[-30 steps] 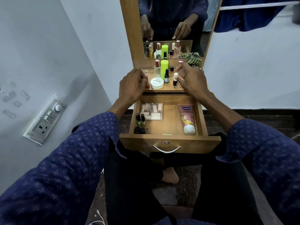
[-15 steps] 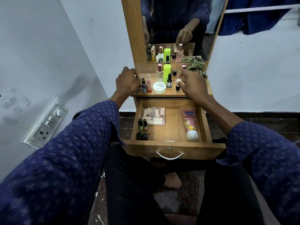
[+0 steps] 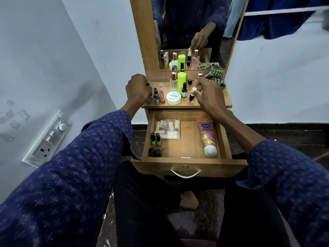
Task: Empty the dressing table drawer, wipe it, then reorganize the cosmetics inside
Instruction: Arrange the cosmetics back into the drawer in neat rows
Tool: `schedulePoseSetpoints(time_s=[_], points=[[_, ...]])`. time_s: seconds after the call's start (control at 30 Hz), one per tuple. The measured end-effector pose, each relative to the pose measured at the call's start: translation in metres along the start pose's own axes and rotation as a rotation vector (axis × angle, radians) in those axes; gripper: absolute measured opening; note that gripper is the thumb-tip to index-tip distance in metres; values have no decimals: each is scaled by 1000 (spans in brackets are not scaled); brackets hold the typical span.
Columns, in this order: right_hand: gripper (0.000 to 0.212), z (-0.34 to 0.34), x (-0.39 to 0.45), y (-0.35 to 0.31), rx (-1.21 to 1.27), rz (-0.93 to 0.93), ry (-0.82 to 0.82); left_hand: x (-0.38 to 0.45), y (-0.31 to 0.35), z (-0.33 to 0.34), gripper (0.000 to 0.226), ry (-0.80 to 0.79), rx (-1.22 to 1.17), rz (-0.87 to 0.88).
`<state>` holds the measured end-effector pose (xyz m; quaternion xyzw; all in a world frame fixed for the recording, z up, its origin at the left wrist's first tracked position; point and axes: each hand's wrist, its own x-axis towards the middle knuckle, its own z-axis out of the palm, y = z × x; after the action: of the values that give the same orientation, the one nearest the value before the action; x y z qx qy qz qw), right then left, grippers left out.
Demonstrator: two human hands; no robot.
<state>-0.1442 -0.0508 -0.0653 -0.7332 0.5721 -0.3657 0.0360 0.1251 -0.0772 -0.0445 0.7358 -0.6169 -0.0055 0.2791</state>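
Note:
The wooden drawer [image 3: 188, 162] is pulled open below the dressing table top [image 3: 185, 104]. Inside it lie a clear box of pale tubes [image 3: 167, 129], two nail polish bottles [image 3: 155, 139], two small black pots [image 3: 154, 152] and a pink Vaseline tube [image 3: 207, 138]. On the top stand a spray bottle [image 3: 156, 95], a pink tube [image 3: 161, 94], a white round jar [image 3: 173, 98], a neon green bottle [image 3: 181, 81] and dark polish bottles. My right hand [image 3: 210, 97] pinches a white-capped bottle [image 3: 194, 89]. My left hand [image 3: 138, 90] is curled at the top's left edge over a small bottle [image 3: 148, 101], mostly hidden.
A mirror [image 3: 192, 32] rises behind the table top and reflects both hands. A striped cloth [image 3: 214, 77] lies at the top's back right. A switch panel [image 3: 48, 138] is on the left wall. My knees sit just under the drawer front.
My left hand has moved from the pink tube to the table top's left edge, leaving the spray bottle and pink tube standing. My right hand stays at the white-capped bottle.

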Motion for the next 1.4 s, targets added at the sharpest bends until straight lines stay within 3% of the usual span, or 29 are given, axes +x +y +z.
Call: schedulePoseSetpoints(time_s=[0.3,0.6,0.9,1.1,1.2,1.4], points=[[11,-6,-1,-17,173,25,55,-10,15,-27,16,259,-211,49],[12,-14,-4,-39,277,41,84,-25,30,-50,13,302,-362,270],[13,-17,-22,-30,308,95,34,-71,35,-32,16,111,-416,398],[6,-17,-47,-20,427,159,-94,-98,17,-10,2,-54,-484,280],[11,-12,-58,-20,437,219,-141,-104,11,-8,19,-100,-459,233],[26,-5,-70,-25,494,291,-213,-115,5,-11,31,-122,-375,214]])
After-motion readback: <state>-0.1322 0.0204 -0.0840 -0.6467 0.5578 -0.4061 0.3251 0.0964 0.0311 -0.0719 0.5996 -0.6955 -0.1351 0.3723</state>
